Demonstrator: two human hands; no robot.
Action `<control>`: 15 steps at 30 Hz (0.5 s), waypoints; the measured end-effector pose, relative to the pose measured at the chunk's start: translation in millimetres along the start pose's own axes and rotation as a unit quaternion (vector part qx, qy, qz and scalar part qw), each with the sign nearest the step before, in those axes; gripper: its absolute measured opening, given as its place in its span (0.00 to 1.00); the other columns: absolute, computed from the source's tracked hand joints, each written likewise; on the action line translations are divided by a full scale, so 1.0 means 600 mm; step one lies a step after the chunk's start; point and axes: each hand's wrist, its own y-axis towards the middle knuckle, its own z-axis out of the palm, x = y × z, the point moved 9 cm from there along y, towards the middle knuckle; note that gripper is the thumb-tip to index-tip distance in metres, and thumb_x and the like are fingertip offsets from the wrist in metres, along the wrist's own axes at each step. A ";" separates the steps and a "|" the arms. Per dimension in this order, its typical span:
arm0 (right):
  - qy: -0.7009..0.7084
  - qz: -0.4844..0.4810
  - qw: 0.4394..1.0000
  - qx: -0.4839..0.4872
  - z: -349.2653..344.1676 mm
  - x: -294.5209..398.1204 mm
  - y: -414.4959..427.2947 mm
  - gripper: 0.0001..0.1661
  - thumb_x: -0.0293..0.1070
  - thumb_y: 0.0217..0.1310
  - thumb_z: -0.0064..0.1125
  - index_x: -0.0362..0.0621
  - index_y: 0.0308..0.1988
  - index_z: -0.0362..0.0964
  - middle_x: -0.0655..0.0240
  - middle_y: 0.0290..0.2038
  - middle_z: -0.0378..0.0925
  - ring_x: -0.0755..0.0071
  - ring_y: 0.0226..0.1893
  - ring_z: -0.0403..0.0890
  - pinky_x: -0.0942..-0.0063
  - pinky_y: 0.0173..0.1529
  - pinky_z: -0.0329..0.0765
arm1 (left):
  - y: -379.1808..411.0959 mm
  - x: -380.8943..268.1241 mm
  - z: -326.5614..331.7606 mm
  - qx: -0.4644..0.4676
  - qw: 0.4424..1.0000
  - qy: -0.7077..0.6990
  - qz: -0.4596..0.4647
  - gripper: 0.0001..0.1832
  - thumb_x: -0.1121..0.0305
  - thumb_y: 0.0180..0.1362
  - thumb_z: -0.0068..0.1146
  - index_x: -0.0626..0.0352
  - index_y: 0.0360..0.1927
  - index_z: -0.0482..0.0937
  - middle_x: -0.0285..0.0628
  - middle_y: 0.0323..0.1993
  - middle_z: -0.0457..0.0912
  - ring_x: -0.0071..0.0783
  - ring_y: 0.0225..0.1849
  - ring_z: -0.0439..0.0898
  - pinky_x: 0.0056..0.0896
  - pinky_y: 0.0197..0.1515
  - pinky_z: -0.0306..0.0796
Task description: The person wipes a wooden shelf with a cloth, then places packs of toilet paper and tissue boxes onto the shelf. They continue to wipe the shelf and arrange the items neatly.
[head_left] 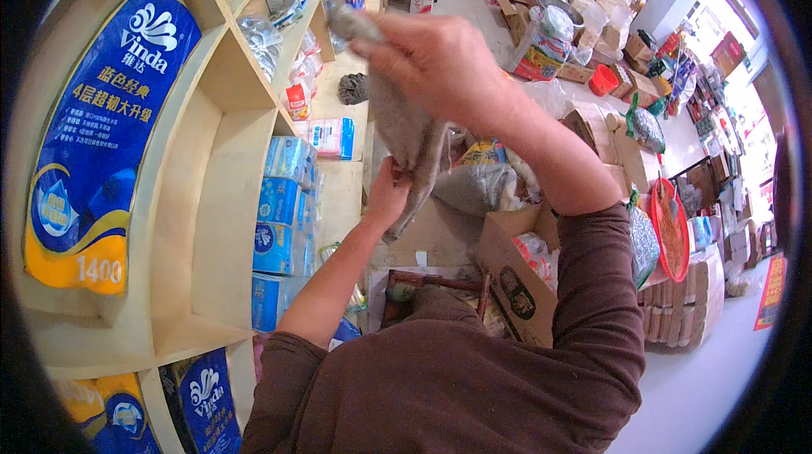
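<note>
A grey-brown cloth [406,124] hangs between my two hands in front of the shelving. My right hand [438,63] is raised high and grips the cloth's upper part, with a bunched end sticking out past the fingers; it is slightly blurred. Lower down, my left hand [388,194] holds the cloth's edge, and its lower end dangles beside the wrist. Behind the cloth, a dark crumpled ball [353,89] lies on the wooden shelf near a pink and blue package [330,138].
Wooden shelving [219,117] with Vinda tissue packs [114,136] stands at the left. An open cardboard box [517,276] and a grey plastic bag [479,186] are at the right. A wooden-framed seat [438,279] is just before my body. A red tray [670,229] stands further right.
</note>
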 end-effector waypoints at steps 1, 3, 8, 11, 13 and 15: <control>-0.001 -0.009 1.000 -0.004 0.000 0.022 -0.005 0.16 0.52 0.60 0.47 0.54 0.38 0.71 0.58 0.20 0.74 0.49 0.23 0.77 0.56 0.26 0.72 | 0.002 0.012 0.000 0.019 0.999 -0.011 -0.024 0.19 0.73 0.56 0.50 0.61 0.52 0.64 0.47 0.39 0.79 0.37 0.41 0.80 0.35 0.42 0.73; 0.038 -0.034 0.999 0.013 0.011 0.058 -0.008 0.16 0.52 0.60 0.47 0.53 0.37 0.71 0.57 0.18 0.73 0.48 0.22 0.77 0.55 0.24 0.72 | 0.012 0.064 -0.014 -0.003 0.996 -0.082 -0.027 0.16 0.71 0.58 0.48 0.61 0.50 0.69 0.44 0.35 0.79 0.33 0.35 0.79 0.34 0.39 0.73; 0.130 -0.035 0.990 0.046 0.032 0.102 -0.023 0.16 0.50 0.59 0.48 0.51 0.35 0.71 0.57 0.17 0.73 0.47 0.22 0.76 0.53 0.25 0.71 | -0.003 -0.002 -0.098 -0.082 0.996 0.030 0.016 0.16 0.60 0.60 0.47 0.61 0.42 0.76 0.43 0.26 0.78 0.31 0.27 0.76 0.35 0.33 0.72; 0.283 -0.062 0.955 0.065 0.076 0.151 -0.020 0.17 0.50 0.59 0.49 0.48 0.33 0.70 0.55 0.18 0.73 0.46 0.23 0.77 0.53 0.26 0.73 | -0.042 -0.079 -0.137 -0.079 0.977 0.168 0.105 0.15 0.60 0.60 0.47 0.61 0.42 0.76 0.43 0.29 0.78 0.32 0.30 0.76 0.36 0.36 0.71; 0.285 -0.057 0.950 0.113 0.120 0.180 -0.034 0.17 0.49 0.59 0.49 0.46 0.32 0.70 0.55 0.17 0.73 0.46 0.24 0.77 0.53 0.27 0.74 | -0.039 -0.106 -0.099 -0.027 0.958 0.231 0.170 0.15 0.61 0.60 0.47 0.60 0.43 0.76 0.44 0.32 0.77 0.33 0.32 0.75 0.37 0.38 0.71; 0.317 -0.088 0.921 0.208 0.156 0.237 -0.048 0.17 0.42 0.57 0.54 0.49 0.46 0.71 0.56 0.27 0.75 0.51 0.28 0.78 0.59 0.30 0.75 | -0.052 -0.134 -0.085 0.017 0.921 0.317 0.227 0.15 0.61 0.60 0.47 0.60 0.43 0.76 0.44 0.34 0.77 0.33 0.34 0.75 0.37 0.40 0.70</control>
